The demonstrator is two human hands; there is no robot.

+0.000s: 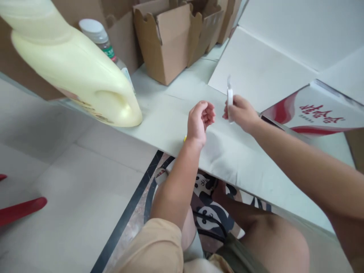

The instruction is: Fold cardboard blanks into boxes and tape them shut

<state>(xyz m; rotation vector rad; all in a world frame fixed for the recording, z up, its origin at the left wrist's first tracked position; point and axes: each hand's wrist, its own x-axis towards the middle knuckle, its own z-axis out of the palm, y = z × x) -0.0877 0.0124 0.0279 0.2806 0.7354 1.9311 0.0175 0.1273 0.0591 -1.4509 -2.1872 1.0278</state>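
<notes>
My right hand (241, 113) grips a narrow white roll of tape (230, 99), seen edge-on, with a pale loose strip sticking up from its top. Facing it across a small gap is my left hand (200, 120), its fingers loosely curved and apart with nothing visible in them. Both hands are above a pale table (167, 125). A small yellow thing (185, 138) shows beside my left wrist, mostly hidden and too small to name.
A large pale-yellow bottle (79, 76) stands at the table's left edge, before a white-capped bottle (95, 32). Brown cardboard boxes (173, 41) line the back. On the right is an open white-and-red box (318, 110). A red object (22, 210) is at far left.
</notes>
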